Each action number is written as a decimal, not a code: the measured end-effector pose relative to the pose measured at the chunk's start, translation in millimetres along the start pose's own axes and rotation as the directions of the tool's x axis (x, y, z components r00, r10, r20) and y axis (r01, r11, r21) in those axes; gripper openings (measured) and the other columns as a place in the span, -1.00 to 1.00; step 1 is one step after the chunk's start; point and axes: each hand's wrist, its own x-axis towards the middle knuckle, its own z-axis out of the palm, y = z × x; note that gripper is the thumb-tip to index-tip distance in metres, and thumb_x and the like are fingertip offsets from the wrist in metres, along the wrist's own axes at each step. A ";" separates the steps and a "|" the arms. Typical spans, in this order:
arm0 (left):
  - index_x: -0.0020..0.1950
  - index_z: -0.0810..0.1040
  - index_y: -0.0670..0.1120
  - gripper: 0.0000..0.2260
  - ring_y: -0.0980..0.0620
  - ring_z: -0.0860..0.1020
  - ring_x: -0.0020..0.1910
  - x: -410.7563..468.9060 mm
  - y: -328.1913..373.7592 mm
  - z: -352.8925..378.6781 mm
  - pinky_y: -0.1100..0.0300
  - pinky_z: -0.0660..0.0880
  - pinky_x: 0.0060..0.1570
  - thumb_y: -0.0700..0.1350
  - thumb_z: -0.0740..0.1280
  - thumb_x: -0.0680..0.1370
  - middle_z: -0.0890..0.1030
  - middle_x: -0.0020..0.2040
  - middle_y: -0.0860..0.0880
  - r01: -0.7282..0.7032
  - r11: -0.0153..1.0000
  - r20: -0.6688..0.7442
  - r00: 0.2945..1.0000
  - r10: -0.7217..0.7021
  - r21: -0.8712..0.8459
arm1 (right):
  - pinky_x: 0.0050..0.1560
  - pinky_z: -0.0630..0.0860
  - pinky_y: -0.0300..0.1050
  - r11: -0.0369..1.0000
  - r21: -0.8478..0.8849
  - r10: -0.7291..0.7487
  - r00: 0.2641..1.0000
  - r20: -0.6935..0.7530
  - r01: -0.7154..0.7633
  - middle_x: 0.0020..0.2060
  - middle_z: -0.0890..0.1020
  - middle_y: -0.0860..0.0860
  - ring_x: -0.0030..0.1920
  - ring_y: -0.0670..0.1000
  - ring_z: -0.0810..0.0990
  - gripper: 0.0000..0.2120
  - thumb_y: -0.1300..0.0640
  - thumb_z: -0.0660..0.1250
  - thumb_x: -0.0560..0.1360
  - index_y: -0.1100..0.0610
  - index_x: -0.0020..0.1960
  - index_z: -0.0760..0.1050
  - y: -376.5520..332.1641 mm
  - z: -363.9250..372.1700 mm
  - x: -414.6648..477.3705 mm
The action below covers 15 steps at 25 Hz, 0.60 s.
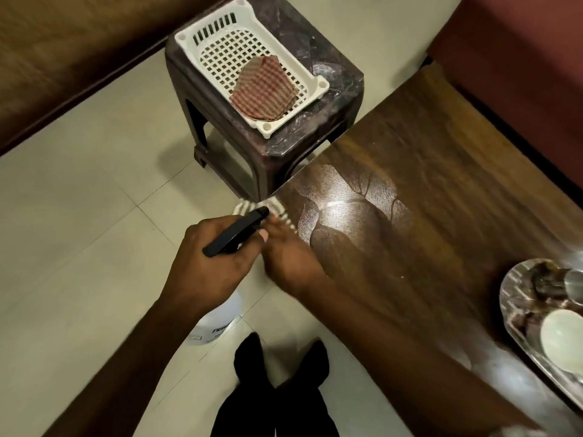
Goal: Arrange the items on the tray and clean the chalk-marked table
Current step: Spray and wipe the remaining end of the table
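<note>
My left hand (pixel 208 263) grips the black trigger head of a spray bottle (pixel 220 323), whose translucent white body hangs below my wrist over the floor. My right hand (pixel 287 250), blurred, presses a pale striped cloth (pixel 268 208) at the near-left corner of the dark wooden table (pixel 426 171). A wet, shiny patch (pixel 344 209) spreads on the tabletop just beyond the cloth. A steel tray (pixel 517 307) with a white round lid or cup and steel items sits at the table's right edge.
A dark brown plastic stool (pixel 274 146) stands beside the table's far-left corner, carrying a white perforated basket (pixel 202 42) with a folded red checked cloth (pixel 263 88). Cream floor tiles lie to the left. My legs in black are below.
</note>
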 end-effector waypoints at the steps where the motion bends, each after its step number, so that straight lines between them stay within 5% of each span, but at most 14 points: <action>1: -0.03 0.75 0.01 -0.97 0.18 0.60 -0.41 1.2 2.3 3.1 0.43 0.45 -0.42 -0.08 0.50 0.58 0.66 -0.37 0.16 -0.012 1.000 0.002 1.000 0.012 0.010 | 0.60 0.30 0.19 0.999 -0.007 -0.048 0.999 0.001 0.048 0.57 0.45 0.16 0.65 0.21 0.27 -0.44 0.37 0.25 0.55 0.17 0.54 0.47 -9.2 12.5 -10.5; 7: -0.11 0.71 -0.02 -0.91 0.07 0.57 -0.47 -6.2 7.4 24.5 0.28 0.50 -0.48 -0.04 0.52 0.56 0.63 -0.40 0.05 -0.040 0.996 0.075 0.997 0.034 0.076 | 0.66 0.16 0.05 0.991 0.096 0.100 0.995 -0.011 -0.098 0.66 0.31 0.02 0.71 0.07 0.12 -0.37 0.41 0.24 0.60 0.08 0.64 0.34 25.5 4.4 -109.0; 10: -0.17 0.71 0.01 -0.87 0.15 0.59 -0.45 -19.7 11.3 40.0 0.40 0.47 -0.46 -0.01 0.53 0.55 0.60 -0.44 0.15 -0.049 0.996 0.125 0.991 0.040 0.074 | 0.68 0.14 0.05 0.967 0.170 0.194 0.981 -0.015 -0.188 0.68 0.25 -0.07 0.72 0.01 0.08 -0.37 0.38 0.27 0.64 0.02 0.65 0.32 44.2 0.8 -223.1; 13: -0.21 0.70 0.09 -0.86 0.17 0.60 -0.42 -33.2 22.5 50.5 0.37 0.49 -0.45 0.03 0.53 0.54 0.58 -0.46 0.18 -0.048 0.997 0.181 0.983 0.035 0.065 | 0.64 0.24 0.01 0.945 0.152 0.294 0.955 -0.020 -0.288 0.66 0.22 -0.26 0.69 -0.11 0.11 -0.32 0.36 0.23 0.64 -0.14 0.64 0.30 45.3 7.3 -316.0; 15: -0.18 0.69 0.12 -0.89 0.11 0.58 -0.45 -46.7 39.0 52.0 0.30 0.49 -0.48 0.05 0.53 0.54 0.59 -0.44 0.06 -0.027 0.998 0.188 0.982 0.015 0.061 | 0.59 0.30 -0.07 0.871 0.308 0.419 0.906 -0.061 -0.382 0.59 0.31 -0.36 0.63 -0.20 0.24 -0.39 0.31 0.24 0.68 -0.22 0.59 0.37 27.1 2.3 -328.5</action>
